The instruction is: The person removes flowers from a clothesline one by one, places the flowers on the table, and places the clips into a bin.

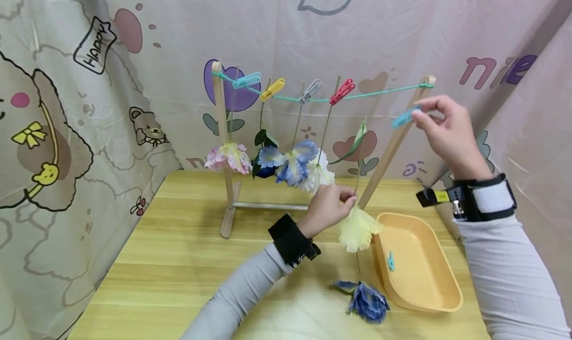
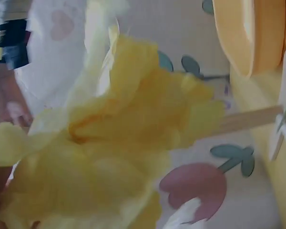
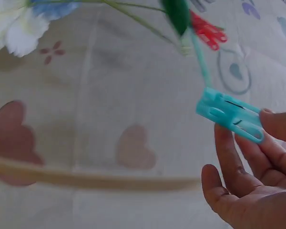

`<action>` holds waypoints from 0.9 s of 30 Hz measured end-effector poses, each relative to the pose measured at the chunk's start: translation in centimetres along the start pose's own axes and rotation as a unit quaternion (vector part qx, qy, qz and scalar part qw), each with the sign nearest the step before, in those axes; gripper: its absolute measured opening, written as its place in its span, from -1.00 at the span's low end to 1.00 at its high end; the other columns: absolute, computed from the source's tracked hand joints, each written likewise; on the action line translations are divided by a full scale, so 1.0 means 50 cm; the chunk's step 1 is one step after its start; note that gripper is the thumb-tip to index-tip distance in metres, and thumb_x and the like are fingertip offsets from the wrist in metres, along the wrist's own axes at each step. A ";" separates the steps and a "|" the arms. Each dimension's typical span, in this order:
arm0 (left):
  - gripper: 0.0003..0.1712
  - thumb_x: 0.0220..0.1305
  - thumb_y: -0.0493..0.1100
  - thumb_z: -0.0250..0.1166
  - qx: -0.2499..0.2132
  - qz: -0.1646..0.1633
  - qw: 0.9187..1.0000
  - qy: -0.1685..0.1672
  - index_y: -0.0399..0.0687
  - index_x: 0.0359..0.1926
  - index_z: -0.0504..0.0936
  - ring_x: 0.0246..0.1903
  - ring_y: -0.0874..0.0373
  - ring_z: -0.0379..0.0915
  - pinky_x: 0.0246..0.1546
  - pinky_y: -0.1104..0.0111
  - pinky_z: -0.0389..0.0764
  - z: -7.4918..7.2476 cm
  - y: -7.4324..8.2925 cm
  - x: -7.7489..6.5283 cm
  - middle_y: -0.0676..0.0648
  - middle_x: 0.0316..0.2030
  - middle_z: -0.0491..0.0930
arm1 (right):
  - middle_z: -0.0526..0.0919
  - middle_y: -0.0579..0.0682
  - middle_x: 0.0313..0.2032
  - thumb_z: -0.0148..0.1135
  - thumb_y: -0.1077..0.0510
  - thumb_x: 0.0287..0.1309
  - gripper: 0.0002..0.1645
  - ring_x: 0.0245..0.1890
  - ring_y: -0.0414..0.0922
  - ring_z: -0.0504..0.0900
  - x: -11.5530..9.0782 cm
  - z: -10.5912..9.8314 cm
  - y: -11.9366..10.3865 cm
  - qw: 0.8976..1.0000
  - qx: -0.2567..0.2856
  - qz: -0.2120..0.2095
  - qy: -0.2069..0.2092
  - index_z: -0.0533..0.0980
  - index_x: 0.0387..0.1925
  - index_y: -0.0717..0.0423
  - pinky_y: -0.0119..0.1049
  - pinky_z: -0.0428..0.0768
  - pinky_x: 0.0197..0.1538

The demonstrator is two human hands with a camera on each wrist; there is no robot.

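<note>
Both hands pinch, the left hand (image 1: 328, 208) the stem (image 1: 358, 178) of a yellow flower (image 1: 357, 228) hanging just below it, the right hand (image 1: 448, 129) a stiff-looking blue clip (image 1: 404, 117), and the flower, likely light with soft petals, seems best held by that stem.

**A small booth walled in printed cloth**

Cartoon-printed cloth (image 1: 277, 47) hangs behind and on both sides of a wood-grain table (image 1: 178, 260), closing it into an indoor nook — in a home or a studio, the views cannot tell. A bear (image 1: 151, 127), tulips (image 1: 246, 98) and the word "HAPPY" (image 1: 95, 44) on the cloth would suit a child's room — but the black wrist straps (image 1: 288, 235), which carry cameras, point to a recording set-up.
</note>
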State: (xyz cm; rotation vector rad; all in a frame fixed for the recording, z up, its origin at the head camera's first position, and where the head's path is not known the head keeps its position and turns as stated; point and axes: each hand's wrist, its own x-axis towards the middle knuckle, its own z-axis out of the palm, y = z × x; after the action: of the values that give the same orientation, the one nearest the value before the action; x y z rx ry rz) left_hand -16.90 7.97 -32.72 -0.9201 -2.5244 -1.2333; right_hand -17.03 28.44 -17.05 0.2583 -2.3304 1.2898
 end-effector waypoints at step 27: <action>-0.58 0.17 -0.26 0.26 -0.080 -0.112 0.976 -0.171 -0.06 -0.82 0.49 -0.79 0.35 -0.02 -0.52 0.58 0.16 0.188 -0.160 -0.141 0.13 -0.80 0.41 | 0.32 -0.19 -0.81 0.14 0.17 0.12 -0.52 -0.72 -0.28 0.50 -0.266 0.034 0.448 0.866 -0.195 0.325 -0.326 0.24 -0.84 -0.04 -0.51 0.24 -0.68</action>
State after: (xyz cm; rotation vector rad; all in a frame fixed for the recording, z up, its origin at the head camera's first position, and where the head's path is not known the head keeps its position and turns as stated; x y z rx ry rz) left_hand -15.19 8.24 -46.83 -0.9772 -2.8983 -1.4754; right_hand -14.30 38.39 -41.03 -0.3147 -3.3960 1.0407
